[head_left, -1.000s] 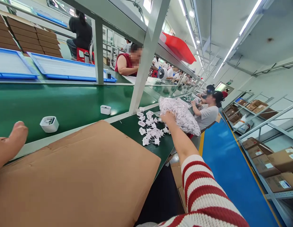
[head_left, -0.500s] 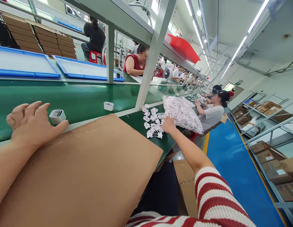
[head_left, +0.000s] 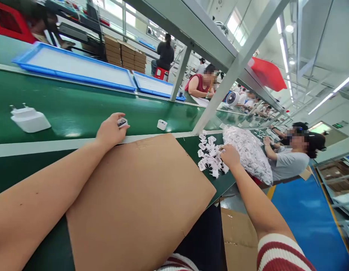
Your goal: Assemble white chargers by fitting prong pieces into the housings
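My left hand (head_left: 111, 131) is closed around a white charger housing (head_left: 122, 122) at the near edge of the green conveyor belt (head_left: 73, 109). Its open end, with dark inside, shows between thumb and fingers. My right hand (head_left: 231, 156) pinches a small white plug piece at the right side of a loose pile of white plug pieces (head_left: 208, 153). Behind that hand bulges a clear plastic bag (head_left: 246, 150) full of similar white pieces. Another white housing (head_left: 162, 124) stands on the belt. Farther left lies a white charger (head_left: 30, 119) with two pins showing.
A flat brown cardboard sheet (head_left: 140, 195) covers the bench before me. A slanted metal post (head_left: 219, 96) rises between belt and pile. Blue-rimmed trays (head_left: 78, 71) lie beyond the belt. A person in a grey shirt (head_left: 290, 160) sits at the right.
My left hand has closed on the housing it was reaching beside. My right hand stays at the pile, fingertips now pinching a piece. The view has turned left, bringing the pinned charger into sight.
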`<state>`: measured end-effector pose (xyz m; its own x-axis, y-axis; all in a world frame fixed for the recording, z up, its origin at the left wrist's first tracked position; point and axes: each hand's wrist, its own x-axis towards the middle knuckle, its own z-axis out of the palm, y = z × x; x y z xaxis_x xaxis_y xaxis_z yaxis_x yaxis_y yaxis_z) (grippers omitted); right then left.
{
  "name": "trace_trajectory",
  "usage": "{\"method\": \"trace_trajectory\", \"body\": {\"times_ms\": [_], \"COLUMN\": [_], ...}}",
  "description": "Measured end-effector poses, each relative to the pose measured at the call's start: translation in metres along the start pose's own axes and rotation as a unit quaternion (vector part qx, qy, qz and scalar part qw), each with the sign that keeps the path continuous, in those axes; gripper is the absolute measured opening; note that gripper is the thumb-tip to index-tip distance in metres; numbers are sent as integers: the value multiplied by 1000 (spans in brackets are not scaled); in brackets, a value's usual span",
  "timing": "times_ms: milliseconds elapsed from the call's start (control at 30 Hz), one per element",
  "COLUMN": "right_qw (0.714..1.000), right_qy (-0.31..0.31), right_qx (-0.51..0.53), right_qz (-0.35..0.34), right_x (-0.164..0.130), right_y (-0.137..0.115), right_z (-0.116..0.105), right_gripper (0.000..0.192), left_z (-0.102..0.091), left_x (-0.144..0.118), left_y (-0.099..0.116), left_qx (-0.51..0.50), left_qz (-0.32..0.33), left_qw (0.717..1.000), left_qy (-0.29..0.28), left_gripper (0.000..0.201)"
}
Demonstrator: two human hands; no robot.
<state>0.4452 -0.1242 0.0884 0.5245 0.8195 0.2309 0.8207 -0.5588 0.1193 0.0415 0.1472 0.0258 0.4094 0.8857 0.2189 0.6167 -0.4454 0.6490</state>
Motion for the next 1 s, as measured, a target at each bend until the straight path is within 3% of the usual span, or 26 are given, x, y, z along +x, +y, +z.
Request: {"method": "trace_trajectory", "body": {"times_ms": [100,167,200,267,333,433,500,533,633,733,867,1000], "right_qw": [1000,990,970,886,799,686,641,634,650,652,646,655], "right_qy": [24,52,63,37,-37,-129,-171,-184,-187,-189,-192,-163], "right_qx": [17,134,236,461,599,716,748,751,736,734,738,736], "right_qz": [-1,-5,-8,-22,-27,-5,20,30,35,18,-13,-46], "right_x": [3,2,1,-3,-7,-13,-17,-19,-26,-34,-40,-45], "right_y": [-17,-40,-54,-87,-122,-163,-180,-186,-192,-191,-191,-193], "right_z": [-8,-14,-17,-20,-19,-10,-2,2,13,18,19,18], "right_gripper": [22,17,18,31,43,45,41,40,39,39,42,43], "left_z": [-7,-9,-9,-7,-2,9,19,24,40,50,49,44], "left_x": [-9,-13,-15,-18,-22,-35,-49,-58,-85,-103,-114,-123], "left_y": [20,36,44,60,75,90,93,92,83,71,68,78], "left_qx": [-53,-85,-92,-86,-53,18,61,79,119,102,-17,-154], "left_qz": [2,25,40,74,84,62,52,55,87,90,13,-54], "left_qw": [999,996,994,988,985,986,987,988,985,987,991,980], "left_qy": [7,-26,-51,-109,-144,-152,-137,-124,-85,-88,-133,-116], "left_gripper": [58,56,57,58,56,50,45,43,40,48,64,73]}}
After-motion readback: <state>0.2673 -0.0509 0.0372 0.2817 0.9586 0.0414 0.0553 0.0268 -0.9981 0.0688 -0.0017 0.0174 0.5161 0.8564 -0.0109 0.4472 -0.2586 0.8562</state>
